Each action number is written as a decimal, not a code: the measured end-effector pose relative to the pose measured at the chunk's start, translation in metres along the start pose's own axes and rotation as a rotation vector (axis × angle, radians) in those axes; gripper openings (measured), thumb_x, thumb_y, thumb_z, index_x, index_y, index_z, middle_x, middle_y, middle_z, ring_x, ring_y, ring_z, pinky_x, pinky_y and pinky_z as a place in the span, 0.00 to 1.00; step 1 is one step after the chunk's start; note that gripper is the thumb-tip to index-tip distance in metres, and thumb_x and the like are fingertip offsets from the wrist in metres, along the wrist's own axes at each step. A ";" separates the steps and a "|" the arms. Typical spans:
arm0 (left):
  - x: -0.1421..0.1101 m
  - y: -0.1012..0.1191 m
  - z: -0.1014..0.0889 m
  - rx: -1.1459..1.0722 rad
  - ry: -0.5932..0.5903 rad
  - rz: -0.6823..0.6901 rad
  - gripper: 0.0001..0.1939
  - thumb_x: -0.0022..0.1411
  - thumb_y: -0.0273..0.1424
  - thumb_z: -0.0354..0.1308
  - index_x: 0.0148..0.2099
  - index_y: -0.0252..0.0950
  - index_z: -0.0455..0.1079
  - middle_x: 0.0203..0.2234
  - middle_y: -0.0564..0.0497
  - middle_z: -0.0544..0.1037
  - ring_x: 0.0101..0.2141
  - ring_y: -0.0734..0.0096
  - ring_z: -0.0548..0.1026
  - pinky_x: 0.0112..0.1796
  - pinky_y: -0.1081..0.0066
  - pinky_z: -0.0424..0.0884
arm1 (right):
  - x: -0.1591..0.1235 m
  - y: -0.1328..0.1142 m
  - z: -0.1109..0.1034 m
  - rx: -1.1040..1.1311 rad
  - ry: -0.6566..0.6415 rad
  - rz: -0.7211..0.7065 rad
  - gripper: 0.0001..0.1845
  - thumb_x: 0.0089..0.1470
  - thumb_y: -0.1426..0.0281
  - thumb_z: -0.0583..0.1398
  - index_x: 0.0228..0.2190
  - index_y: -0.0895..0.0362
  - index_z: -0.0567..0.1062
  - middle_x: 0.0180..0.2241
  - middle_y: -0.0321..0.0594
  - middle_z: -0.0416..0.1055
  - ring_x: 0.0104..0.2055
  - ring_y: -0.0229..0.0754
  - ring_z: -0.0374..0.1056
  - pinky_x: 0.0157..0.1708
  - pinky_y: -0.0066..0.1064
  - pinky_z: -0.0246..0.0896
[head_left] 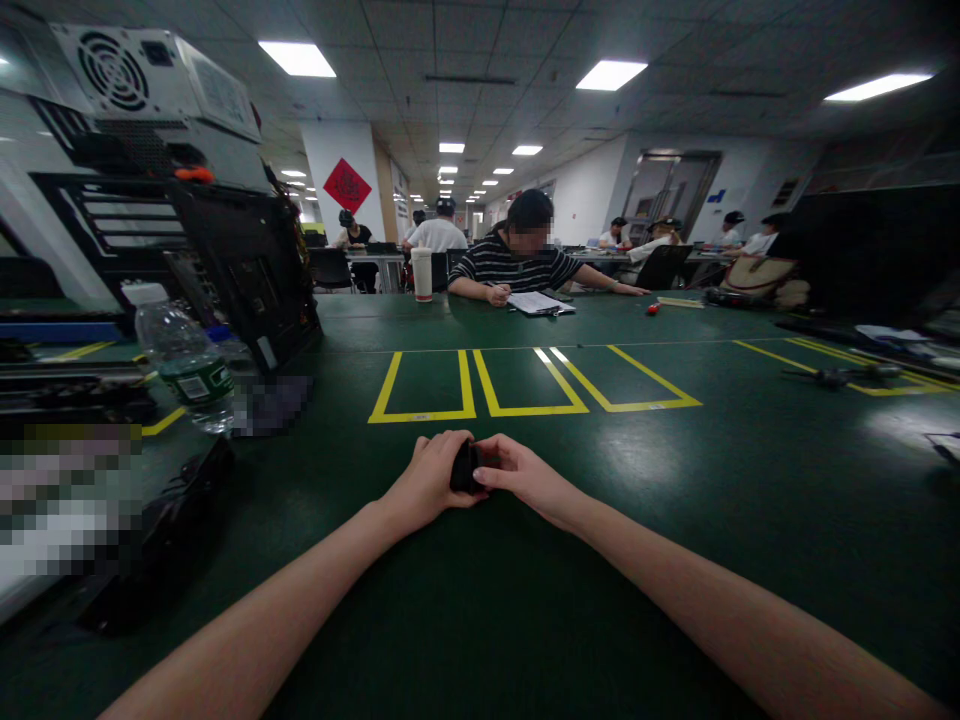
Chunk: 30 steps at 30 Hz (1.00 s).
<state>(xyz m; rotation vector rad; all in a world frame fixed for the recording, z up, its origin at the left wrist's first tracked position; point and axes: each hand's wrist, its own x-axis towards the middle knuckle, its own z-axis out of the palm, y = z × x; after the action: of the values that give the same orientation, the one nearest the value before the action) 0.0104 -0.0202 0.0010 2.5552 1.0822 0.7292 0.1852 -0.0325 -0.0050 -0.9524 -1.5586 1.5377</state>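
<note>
Left grip (426, 478) wraps the small black object (464, 470), right grip (529, 482) pinches its right side, seemingly steadying it over the counter (480, 610).

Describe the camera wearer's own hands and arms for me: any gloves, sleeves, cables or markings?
The left hand and right hand are gloveless. Both forearms are sleeveless as far as they show, tapering toward the wrists. I see no watch, bracelet, cable or marking; some fingers are partly hidden.
</note>
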 end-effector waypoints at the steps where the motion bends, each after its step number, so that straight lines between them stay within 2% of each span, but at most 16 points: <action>1: 0.000 -0.001 0.001 0.009 0.000 0.002 0.28 0.46 0.34 0.61 0.48 0.37 0.54 0.41 0.48 0.66 0.41 0.60 0.65 0.40 0.63 0.57 | 0.000 0.001 0.000 0.002 -0.012 -0.013 0.19 0.41 0.70 0.61 0.38 0.55 0.63 0.41 0.39 0.62 0.45 0.42 0.59 0.45 0.40 0.55; 5: 0.000 0.000 -0.001 0.006 -0.029 0.017 0.28 0.47 0.32 0.60 0.49 0.37 0.53 0.42 0.47 0.66 0.42 0.60 0.65 0.40 0.63 0.57 | -0.001 0.000 0.000 0.002 -0.035 -0.045 0.22 0.37 0.72 0.63 0.37 0.53 0.62 0.39 0.37 0.63 0.45 0.42 0.60 0.44 0.39 0.56; 11: 0.000 0.005 -0.006 -0.008 -0.033 0.014 0.26 0.48 0.35 0.59 0.48 0.37 0.54 0.41 0.48 0.66 0.42 0.60 0.65 0.41 0.63 0.58 | -0.003 -0.006 0.004 0.010 0.010 -0.017 0.16 0.43 0.66 0.59 0.36 0.54 0.63 0.38 0.38 0.62 0.41 0.41 0.61 0.39 0.38 0.60; 18: -0.001 0.006 -0.007 -0.025 -0.045 -0.001 0.26 0.49 0.34 0.59 0.49 0.37 0.53 0.42 0.48 0.66 0.43 0.61 0.65 0.41 0.62 0.58 | -0.001 -0.005 0.003 -0.023 0.018 0.037 0.17 0.43 0.68 0.59 0.38 0.56 0.63 0.41 0.40 0.62 0.43 0.42 0.60 0.41 0.38 0.59; 24: -0.001 0.005 -0.007 -0.028 -0.058 0.002 0.27 0.49 0.34 0.59 0.49 0.38 0.53 0.43 0.47 0.65 0.44 0.60 0.64 0.42 0.61 0.57 | -0.002 -0.001 0.000 -0.018 0.001 -0.008 0.20 0.39 0.72 0.62 0.36 0.54 0.62 0.39 0.36 0.62 0.43 0.41 0.61 0.42 0.38 0.59; 30: 0.000 0.006 -0.006 -0.015 -0.037 0.006 0.26 0.48 0.35 0.59 0.49 0.37 0.53 0.42 0.47 0.66 0.42 0.60 0.65 0.41 0.62 0.58 | -0.001 0.001 0.002 -0.008 0.024 -0.044 0.16 0.42 0.70 0.60 0.36 0.54 0.62 0.37 0.36 0.63 0.42 0.40 0.61 0.40 0.36 0.59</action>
<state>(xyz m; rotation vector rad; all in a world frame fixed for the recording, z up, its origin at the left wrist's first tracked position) 0.0106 -0.0236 0.0088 2.5502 1.0543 0.6865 0.1842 -0.0345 -0.0058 -0.9319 -1.5600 1.4852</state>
